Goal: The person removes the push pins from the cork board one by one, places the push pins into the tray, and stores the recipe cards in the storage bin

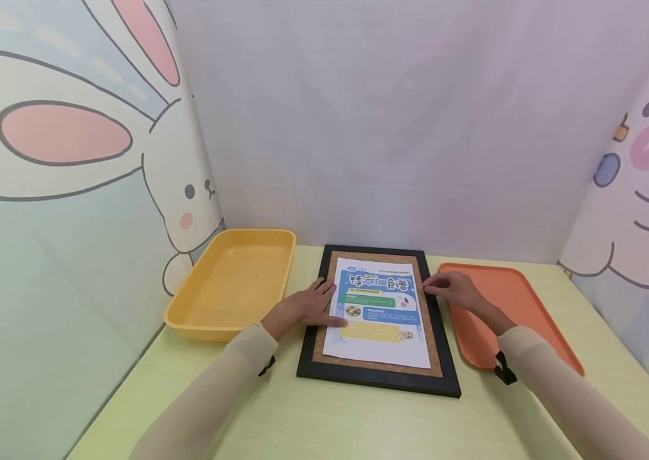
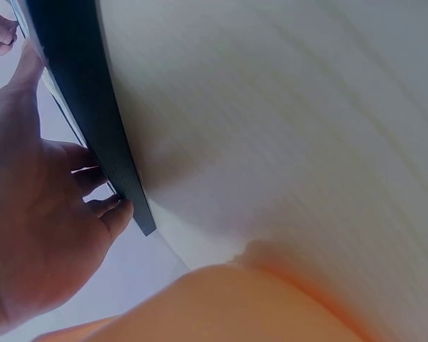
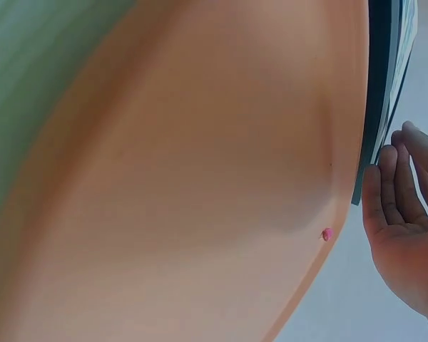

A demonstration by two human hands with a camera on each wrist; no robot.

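A printed sheet of paper (image 1: 382, 350), a poster with blue, green and yellow blocks, lies on a black-framed cork board (image 1: 437, 364). My left hand (image 1: 314, 305) rests on the board's left side with fingers spread, its thumb on the sheet and the other fingertips at the frame and the sheet's edge. At the right edge of the board is my right hand (image 1: 455, 291), thumb and forefinger close together near the frame. Whether something small sits between those fingertips cannot be made out. A tiny pink thing, perhaps a pushpin (image 3: 327, 234), lies in the orange tray (image 3: 200, 128).
To the left of the board stands a deep yellow tray (image 1: 244, 281). The flat orange tray lies just right of the board, under my right forearm. A pale wall (image 1: 382, 128) rises behind the light wooden table (image 1: 359, 428), with cartoon-printed walls on both sides.
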